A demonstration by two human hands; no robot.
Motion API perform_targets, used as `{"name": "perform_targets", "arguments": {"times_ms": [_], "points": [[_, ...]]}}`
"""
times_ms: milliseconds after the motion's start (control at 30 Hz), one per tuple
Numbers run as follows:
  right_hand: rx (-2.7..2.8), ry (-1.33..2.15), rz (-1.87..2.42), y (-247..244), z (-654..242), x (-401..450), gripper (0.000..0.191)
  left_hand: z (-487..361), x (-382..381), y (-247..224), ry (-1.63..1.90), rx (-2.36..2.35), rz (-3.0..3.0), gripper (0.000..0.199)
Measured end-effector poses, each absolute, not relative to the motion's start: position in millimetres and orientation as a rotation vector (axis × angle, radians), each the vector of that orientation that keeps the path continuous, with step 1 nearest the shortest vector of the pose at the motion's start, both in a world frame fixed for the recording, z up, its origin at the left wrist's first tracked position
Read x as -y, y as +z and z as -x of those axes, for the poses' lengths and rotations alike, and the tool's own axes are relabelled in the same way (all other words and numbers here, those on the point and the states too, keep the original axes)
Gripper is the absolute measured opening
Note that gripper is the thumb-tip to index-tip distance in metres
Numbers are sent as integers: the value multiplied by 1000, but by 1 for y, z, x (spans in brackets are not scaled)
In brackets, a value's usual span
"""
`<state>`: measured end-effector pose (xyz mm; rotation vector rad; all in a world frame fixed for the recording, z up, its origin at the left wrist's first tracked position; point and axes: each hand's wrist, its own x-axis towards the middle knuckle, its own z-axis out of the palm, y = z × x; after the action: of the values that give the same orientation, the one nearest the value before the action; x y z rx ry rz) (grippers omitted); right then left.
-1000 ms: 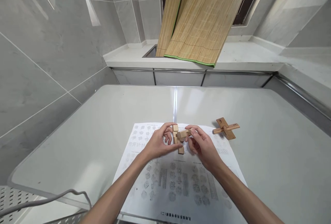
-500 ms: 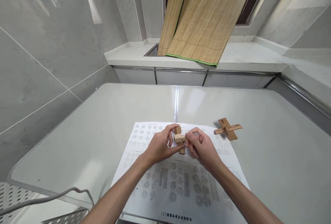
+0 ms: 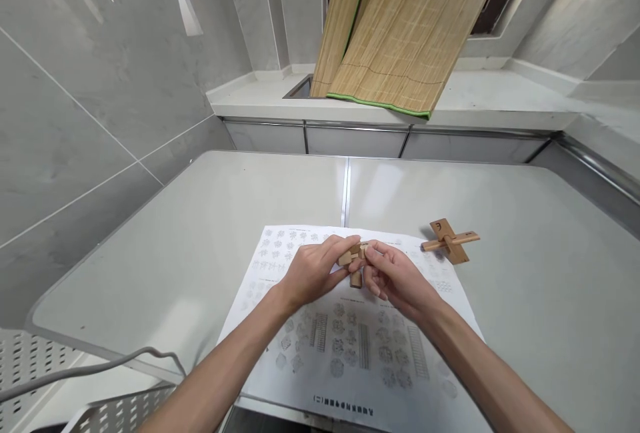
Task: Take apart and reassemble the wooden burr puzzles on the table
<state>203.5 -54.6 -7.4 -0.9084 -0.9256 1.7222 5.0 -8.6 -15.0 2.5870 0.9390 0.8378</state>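
Observation:
Small interlocking wooden puzzle pieces (image 3: 355,279) are held between my two hands, above a printed sheet. My left hand (image 3: 313,269) is closed, its fingers over the top and its thumb below the pieces. My right hand (image 3: 395,276) pinches the right side of the same cluster with thumb and forefinger. The fingers hide much of how the pieces join. Beneath lies the white sheet (image 3: 345,316), printed with many small diagrams. To the right, at the sheet's edge, rests a wooden cross-shaped puzzle (image 3: 451,241) with dark marks on its flat pieces.
The pale table (image 3: 270,189) has a metal seam down its middle. Behind it runs a white counter ledge (image 3: 260,103), with a bamboo mat (image 3: 395,46) hanging over it. A grey cable (image 3: 95,369) and a perforated rack (image 3: 123,413) are at the lower left.
My left fingers have come down over the wooden pieces, and the cluster has turned in my hands. The whole view has shifted slightly.

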Motion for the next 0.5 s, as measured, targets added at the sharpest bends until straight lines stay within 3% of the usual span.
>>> {"name": "perform_targets", "arguments": {"times_ms": [167, 333, 500], "points": [[795, 1719, 864, -7, -206, 55, 40, -5, 9, -12, 813, -806, -2590, 36], [774, 1757, 828, -6, -209, 57, 39, -9, 14, -12, 836, -755, -2473, 53], [833, 1790, 777, -6, -209, 55, 39, -13, 21, -11, 917, -836, -2229, 34]]}}
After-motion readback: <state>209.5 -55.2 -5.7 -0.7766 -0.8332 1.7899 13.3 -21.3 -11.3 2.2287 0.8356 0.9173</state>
